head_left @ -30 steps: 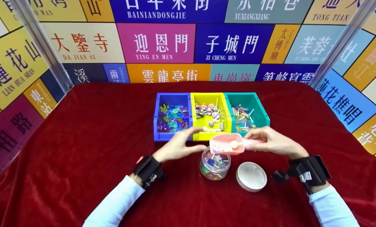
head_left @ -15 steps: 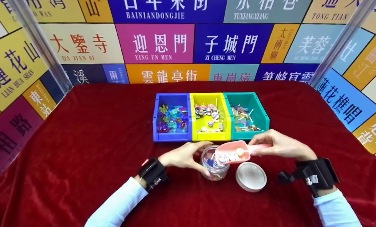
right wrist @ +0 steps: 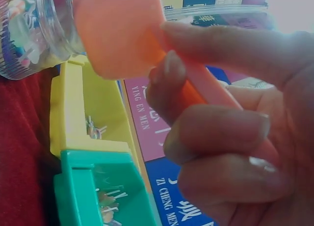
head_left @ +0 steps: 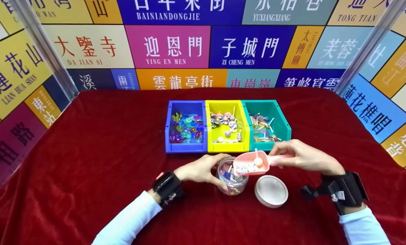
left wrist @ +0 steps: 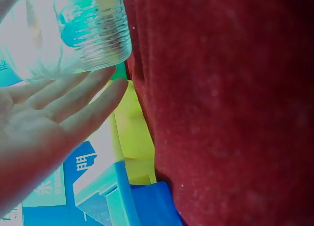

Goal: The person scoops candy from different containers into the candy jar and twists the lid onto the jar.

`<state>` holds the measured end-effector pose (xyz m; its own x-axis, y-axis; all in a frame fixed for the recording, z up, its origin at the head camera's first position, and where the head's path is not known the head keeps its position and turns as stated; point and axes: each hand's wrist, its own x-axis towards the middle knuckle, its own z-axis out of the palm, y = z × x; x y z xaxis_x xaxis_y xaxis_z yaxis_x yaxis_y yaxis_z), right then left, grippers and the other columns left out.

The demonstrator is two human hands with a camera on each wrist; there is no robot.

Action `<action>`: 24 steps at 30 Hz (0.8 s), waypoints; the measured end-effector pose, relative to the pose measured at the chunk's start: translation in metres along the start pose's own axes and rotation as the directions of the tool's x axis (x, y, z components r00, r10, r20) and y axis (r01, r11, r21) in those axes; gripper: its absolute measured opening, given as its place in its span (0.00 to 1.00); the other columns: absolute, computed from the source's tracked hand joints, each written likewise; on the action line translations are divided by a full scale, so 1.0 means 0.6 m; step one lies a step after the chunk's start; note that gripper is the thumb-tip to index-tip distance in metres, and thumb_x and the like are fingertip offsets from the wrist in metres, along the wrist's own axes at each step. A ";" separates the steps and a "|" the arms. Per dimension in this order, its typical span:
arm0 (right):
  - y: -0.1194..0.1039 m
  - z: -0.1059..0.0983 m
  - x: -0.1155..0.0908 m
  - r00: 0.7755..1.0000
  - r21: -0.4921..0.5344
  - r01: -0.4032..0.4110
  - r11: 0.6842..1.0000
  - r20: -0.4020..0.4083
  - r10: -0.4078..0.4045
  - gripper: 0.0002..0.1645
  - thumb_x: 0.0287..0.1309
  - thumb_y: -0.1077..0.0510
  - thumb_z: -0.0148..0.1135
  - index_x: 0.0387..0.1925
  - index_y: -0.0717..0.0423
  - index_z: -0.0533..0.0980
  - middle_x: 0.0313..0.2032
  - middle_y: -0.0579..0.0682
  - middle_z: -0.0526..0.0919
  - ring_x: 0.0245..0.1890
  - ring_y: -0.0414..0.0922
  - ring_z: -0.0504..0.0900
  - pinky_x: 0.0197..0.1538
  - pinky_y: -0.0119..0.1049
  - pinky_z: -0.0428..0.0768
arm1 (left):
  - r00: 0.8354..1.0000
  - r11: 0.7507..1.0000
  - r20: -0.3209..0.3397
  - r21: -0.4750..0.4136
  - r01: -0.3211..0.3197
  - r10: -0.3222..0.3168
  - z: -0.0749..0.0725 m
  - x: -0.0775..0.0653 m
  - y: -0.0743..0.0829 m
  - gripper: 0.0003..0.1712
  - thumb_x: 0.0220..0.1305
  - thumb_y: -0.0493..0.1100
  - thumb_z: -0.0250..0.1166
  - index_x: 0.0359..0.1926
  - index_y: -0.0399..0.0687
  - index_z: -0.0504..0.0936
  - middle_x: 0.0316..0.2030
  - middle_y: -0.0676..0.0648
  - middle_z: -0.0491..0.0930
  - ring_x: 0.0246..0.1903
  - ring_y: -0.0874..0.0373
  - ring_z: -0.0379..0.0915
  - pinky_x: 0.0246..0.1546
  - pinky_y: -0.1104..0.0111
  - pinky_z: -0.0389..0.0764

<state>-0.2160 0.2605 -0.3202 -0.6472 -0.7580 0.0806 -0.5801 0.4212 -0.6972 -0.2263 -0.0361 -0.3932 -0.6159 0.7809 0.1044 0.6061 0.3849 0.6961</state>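
My right hand [head_left: 300,156] grips the handle of a pink scoop [head_left: 250,157], fingers curled round it in the right wrist view. White swirled pieces and a pale round lollipop [head_left: 258,161] lie in the scoop. The scoop hangs over the right part of the mouth of a clear jar [head_left: 233,187], hiding some of it. Several small colourful pieces show in the jar. My left hand [head_left: 201,170] holds the jar from the left, thumb at its front and fingers at the back. The left wrist view shows those fingers [left wrist: 81,96] long against the ribbed glass [left wrist: 100,44].
A round white lid [head_left: 271,191] lies right of the jar. Behind stand three joined bins: blue [head_left: 186,147] with translucent pieces, yellow [head_left: 228,147] with swirled candies and lollipops, green [head_left: 284,126] with small stick pieces. Red cloth [head_left: 121,143] covers the table.
My left hand has come down and right, onto the jar. The scoop has moved slightly right and down, then tilted a little over the jar's mouth; the lollipop's stick now points up.
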 end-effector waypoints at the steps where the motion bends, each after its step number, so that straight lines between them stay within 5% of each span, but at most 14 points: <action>1: -0.002 -0.001 0.001 1.000 -0.011 0.006 1.000 -0.001 -0.006 0.03 0.55 0.62 0.57 0.31 0.51 0.76 0.21 0.48 0.75 0.22 0.40 0.72 0.25 0.28 0.72 | 1.000 1.000 0.002 0.006 0.005 -0.005 0.000 0.000 0.000 0.44 0.40 0.51 0.73 0.59 0.44 0.64 0.49 0.48 0.75 0.45 0.62 0.72 0.47 0.78 0.71; 12: -0.041 -0.014 0.009 0.999 -0.295 -0.030 0.955 -0.034 0.021 0.01 0.52 0.56 0.61 0.30 0.46 0.77 0.24 0.36 0.76 0.22 0.33 0.69 0.25 0.24 0.69 | 1.000 1.000 0.007 0.004 0.006 -0.006 -0.001 -0.001 -0.001 0.43 0.40 0.50 0.72 0.58 0.43 0.66 0.48 0.47 0.76 0.45 0.61 0.73 0.46 0.78 0.71; 24: -0.085 -0.014 0.018 0.998 -0.410 -0.064 0.910 -0.045 0.049 0.05 0.50 0.50 0.63 0.27 0.46 0.78 0.18 0.34 0.70 0.18 0.31 0.64 0.22 0.24 0.65 | 1.000 1.000 0.010 -0.003 0.019 -0.019 0.000 0.000 -0.001 0.43 0.39 0.50 0.73 0.57 0.42 0.66 0.48 0.47 0.76 0.45 0.61 0.73 0.46 0.78 0.71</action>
<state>-0.1973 0.2351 -0.2776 -0.6967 -0.7132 0.0778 -0.6895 0.6357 -0.3470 -0.2267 -0.0365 -0.3933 -0.6221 0.7784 0.0845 0.5932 0.3982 0.6997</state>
